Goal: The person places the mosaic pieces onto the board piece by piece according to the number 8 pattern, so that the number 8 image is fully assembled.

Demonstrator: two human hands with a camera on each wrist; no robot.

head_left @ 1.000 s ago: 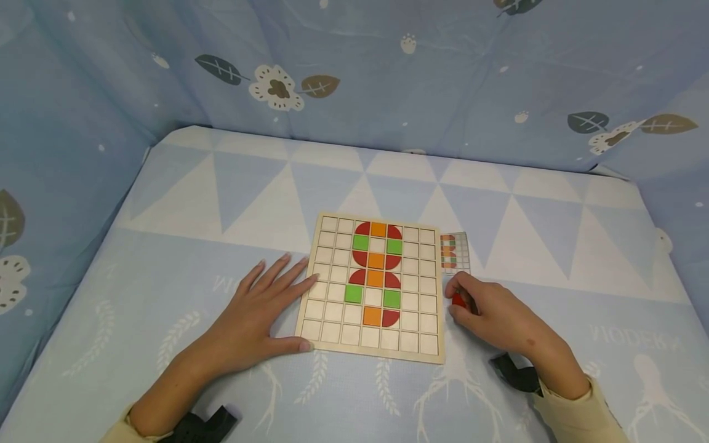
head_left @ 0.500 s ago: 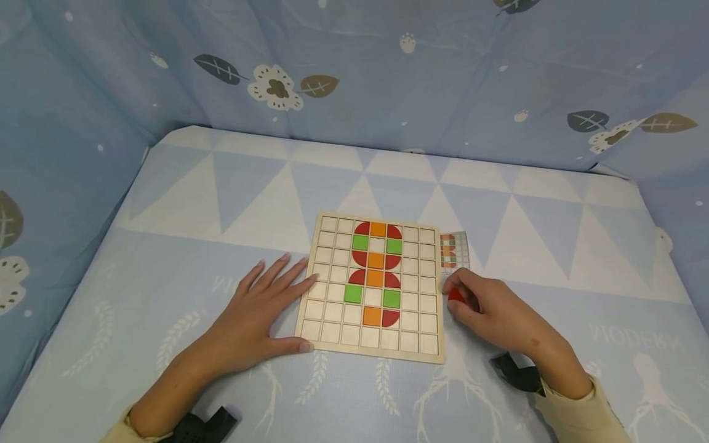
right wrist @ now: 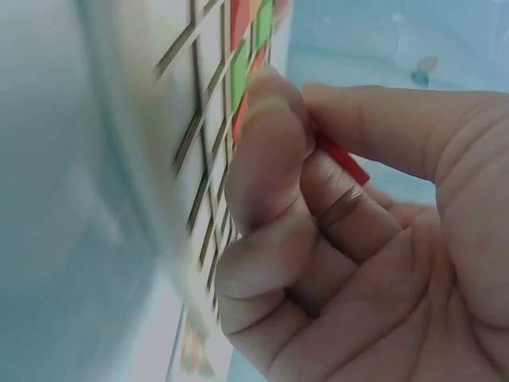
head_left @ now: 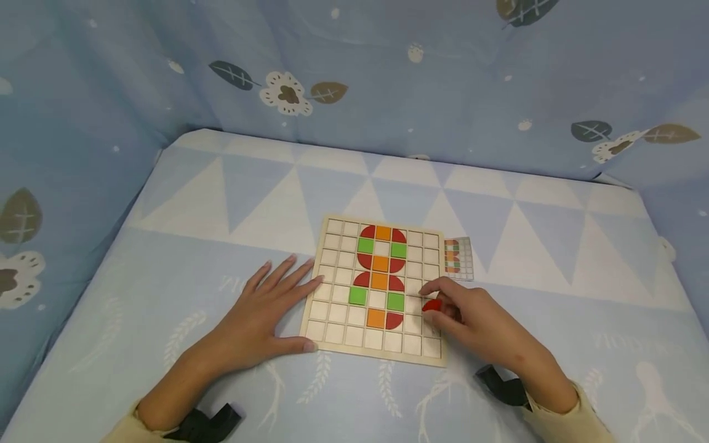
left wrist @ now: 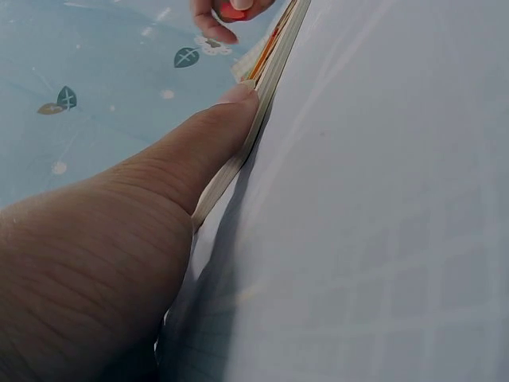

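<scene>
Nearest to you, your left hand [head_left: 260, 314] lies flat on the worktop [head_left: 166, 258], fingers straight and spread, its grip open and holding nothing. The thumb runs along the near left corner of the wooden grid board [head_left: 332, 329], and the fingertips touch its left edge; the left wrist view shows the thumb tip pressed against the thin side of the board. That looks enough to steady the board, which seems light and liable to slide on the smooth blue cloth.

Your right hand [head_left: 476, 320] reaches in from the right with the wrist low and the forearm angled toward the board's right columns. Its grip is closed on the small red piece [head_left: 432, 304], pinched between thumb and index finger, with the other fingers curled beneath (the right wrist view shows only a thin red edge between the finger pads). The piece hovers over the right part of the board, level with the lower rows. It appears to be a thin, stiff, light wooden tile, easy to drop if pinched loosely, so hold it by its edges and keep its face free.

Farther on, the red, orange and green tiles [head_left: 380, 280] sit in the middle columns. Just beyond the board's far right corner lies a small pattern card [head_left: 458, 258].
</scene>
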